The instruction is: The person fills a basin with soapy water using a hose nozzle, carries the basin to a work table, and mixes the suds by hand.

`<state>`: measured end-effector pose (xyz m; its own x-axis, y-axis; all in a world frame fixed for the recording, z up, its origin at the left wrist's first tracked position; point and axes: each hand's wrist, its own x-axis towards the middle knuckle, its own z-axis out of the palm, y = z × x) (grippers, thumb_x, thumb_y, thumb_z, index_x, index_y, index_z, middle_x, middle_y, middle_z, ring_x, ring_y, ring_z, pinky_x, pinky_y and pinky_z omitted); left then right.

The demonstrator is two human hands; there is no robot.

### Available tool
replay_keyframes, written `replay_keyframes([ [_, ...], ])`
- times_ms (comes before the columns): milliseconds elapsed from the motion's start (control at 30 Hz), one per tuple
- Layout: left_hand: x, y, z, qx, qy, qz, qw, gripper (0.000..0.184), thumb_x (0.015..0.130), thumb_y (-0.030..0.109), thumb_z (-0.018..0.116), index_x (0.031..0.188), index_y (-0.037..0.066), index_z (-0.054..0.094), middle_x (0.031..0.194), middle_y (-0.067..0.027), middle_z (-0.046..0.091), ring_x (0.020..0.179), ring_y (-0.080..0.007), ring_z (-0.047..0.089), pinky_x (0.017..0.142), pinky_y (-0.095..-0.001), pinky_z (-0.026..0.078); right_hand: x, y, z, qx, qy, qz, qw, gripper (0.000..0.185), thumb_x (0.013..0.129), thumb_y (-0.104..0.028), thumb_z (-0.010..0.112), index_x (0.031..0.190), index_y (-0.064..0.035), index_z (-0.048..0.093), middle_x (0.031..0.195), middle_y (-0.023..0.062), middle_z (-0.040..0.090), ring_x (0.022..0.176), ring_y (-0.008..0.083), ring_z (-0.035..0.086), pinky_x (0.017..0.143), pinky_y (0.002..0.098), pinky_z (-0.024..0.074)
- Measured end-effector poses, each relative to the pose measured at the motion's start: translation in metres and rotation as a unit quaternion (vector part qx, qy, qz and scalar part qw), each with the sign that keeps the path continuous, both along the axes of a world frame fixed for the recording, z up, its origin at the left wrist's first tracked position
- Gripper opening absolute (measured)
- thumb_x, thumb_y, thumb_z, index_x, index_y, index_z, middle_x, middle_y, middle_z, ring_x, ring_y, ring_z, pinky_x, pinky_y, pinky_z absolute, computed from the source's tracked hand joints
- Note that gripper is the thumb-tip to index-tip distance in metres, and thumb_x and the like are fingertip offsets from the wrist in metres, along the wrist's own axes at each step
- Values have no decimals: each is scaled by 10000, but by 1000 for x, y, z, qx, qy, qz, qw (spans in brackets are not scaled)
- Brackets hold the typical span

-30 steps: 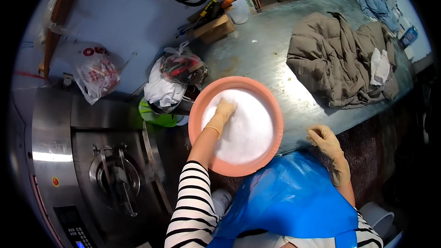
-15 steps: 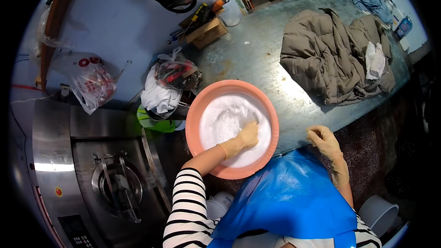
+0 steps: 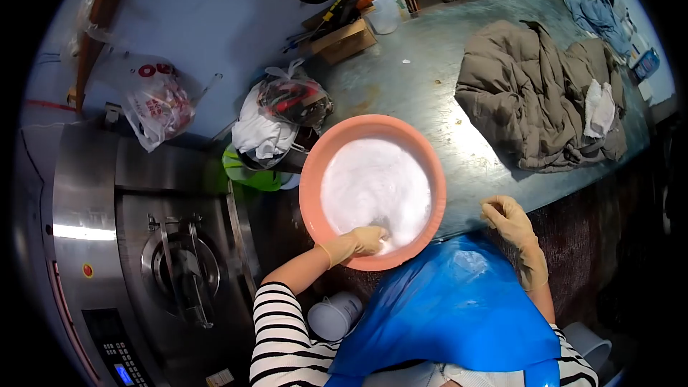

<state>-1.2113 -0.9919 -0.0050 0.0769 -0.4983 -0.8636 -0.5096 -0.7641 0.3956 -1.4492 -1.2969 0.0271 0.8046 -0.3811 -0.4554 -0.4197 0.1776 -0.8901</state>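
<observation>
A round pink basin [image 3: 311,193] holds white foamy liquid [image 3: 376,183] and stands at the near left edge of the metal table. My left hand [image 3: 363,241], in a yellowish rubber glove, dips into the foam at the basin's near side; its fingertips are hidden. My right hand [image 3: 505,216], in a matching glove, rests by the table's front edge, fingers curled together; whether anything is in them is too small to tell. A brown padded jacket [image 3: 519,93] lies on the table to the right, with a white cloth [image 3: 599,107] on it.
Metal table [image 3: 430,64] carries a cardboard box of tools [image 3: 344,41] at the back. Left of the basin are a plastic bag [image 3: 295,97] and white cloth [image 3: 261,129]. A steel machine [image 3: 172,244] stands at left, a white bucket [image 3: 334,317] below.
My left hand has moved through the foam from the basin's upper left, past its right side, to its near edge. My right hand has stayed nearly still. The camera view has shifted slightly.
</observation>
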Motion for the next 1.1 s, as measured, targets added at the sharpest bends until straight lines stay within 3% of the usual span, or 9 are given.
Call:
replay_keyframes([
  [100, -5, -4, 28, 56, -60, 37, 996, 377, 783, -21, 504, 1128, -55, 653, 1164, -295, 646, 1103, -389, 631, 946, -395, 486, 6, -2, 7, -2, 4, 13, 1000, 248, 976, -194, 624, 1104, 17, 654, 831, 26, 645, 700, 64, 541, 626, 226, 451],
  [200, -4, 23, 2, -82, -197, 15, 977, 274, 820, 2, 537, 1055, -52, 666, 1046, -291, 674, 992, -408, 664, 892, -407, 514, 9, -2, 7, -4, 3, 21, 1000, 232, 976, -199, 631, 1086, 4, 655, 823, -8, 627, 703, 54, 536, 625, 216, 448],
  [400, 25, 6, 51, -33, -112, 355, 928, 225, 951, 151, 552, 1056, -17, 660, 1004, -272, 678, 937, -402, 660, 849, -430, 518, 14, -4, -3, 13, -12, 51, 999, 232, 984, -216, 627, 1078, -5, 654, 815, -15, 618, 689, 45, 523, 608, 215, 436],
  [500, 69, 46, -10, -119, -279, 165, 939, 260, 983, 216, 521, 1001, -15, 641, 921, -206, 674, 831, -303, 672, 742, -403, 530, 19, -4, -3, 12, -7, 65, 998, 221, 985, -216, 625, 1060, -10, 654, 805, -23, 606, 679, 41, 511, 600, 213, 427],
  [600, 78, 45, -5, -220, -279, 218, 909, 221, 995, 164, 518, 1079, -11, 623, 950, -161, 679, 817, -230, 674, 712, -356, 542, 23, -6, -6, 14, -11, 71, 997, 215, 986, -216, 621, 1048, -12, 654, 799, -27, 597, 676, 41, 503, 600, 209, 420],
  [700, 83, 43, -6, -183, -85, 432, 879, 235, 989, 113, 539, 1184, -12, 576, 1024, -134, 673, 933, -204, 676, 764, -322, 554, 27, -7, 1, 22, -8, 74, 997, 216, 985, -217, 620, 1039, -11, 658, 799, -28, 595, 684, 41, 503, 605, 209, 418],
  [900, 85, 30, 22, -253, -15, 406, 878, 252, 1007, 106, 526, 1182, -74, 540, 1067, -139, 660, 957, -230, 688, 846, -322, 580, 29, -13, -3, 4, -13, 103, 995, 261, 991, -205, 618, 1149, 2, 626, 872, 23, 637, 684, 59, 518, 611, 213, 440],
  [1000, 82, 21, 43, -148, 70, 605, 779, 206, 992, 54, 503, 1107, -78, 611, 1045, -111, 661, 872, -181, 671, 827, -259, 552, 27, -16, -9, 6, -13, 95, 995, 255, 990, -208, 621, 1149, -9, 631, 874, 20, 638, 695, 60, 521, 614, 215, 443],
  [1100, 85, 7, 71, -22, 80, 562, 823, 183, 981, 30, 502, 1070, -61, 634, 1041, -96, 658, 895, -189, 672, 818, -239, 561, 23, -19, -14, 14, -14, 89, 996, 253, 990, -211, 621, 1148, -14, 635, 872, 18, 638, 701, 61, 525, 617, 217, 444],
])
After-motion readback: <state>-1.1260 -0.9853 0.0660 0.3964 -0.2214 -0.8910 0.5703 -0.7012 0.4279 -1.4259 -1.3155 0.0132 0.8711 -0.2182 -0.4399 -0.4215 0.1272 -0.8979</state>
